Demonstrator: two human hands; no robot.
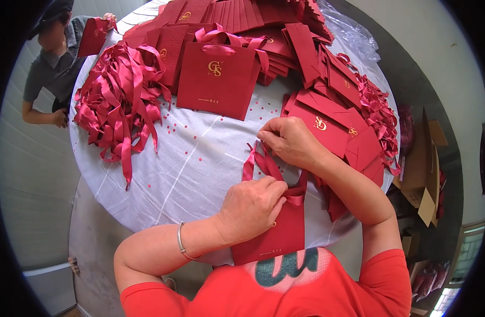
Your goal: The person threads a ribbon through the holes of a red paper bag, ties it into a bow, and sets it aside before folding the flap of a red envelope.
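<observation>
A dark red paper gift bag [285,232] lies at the table's near edge, close against my body. My left hand [251,207] is closed on its upper edge, fingers curled, covering part of the front. From the bag's top a pink-red satin ribbon [268,165] runs away from me. My right hand [294,141] is beyond the bag, with thumb and forefinger pinched together at a ribbon end; the fingertips hide most of that end. A gold mark on the bag shows only partly beside my left fingers.
Loose ribbons [121,95] are heaped at the left. A bag with ribbon handles [216,79] lies farther back, before stacked flat red bags [232,16]. More flat bags [319,127] lie by my right forearm. Another person [55,63] holds a bag at far left. Cardboard boxes [419,164] stand right.
</observation>
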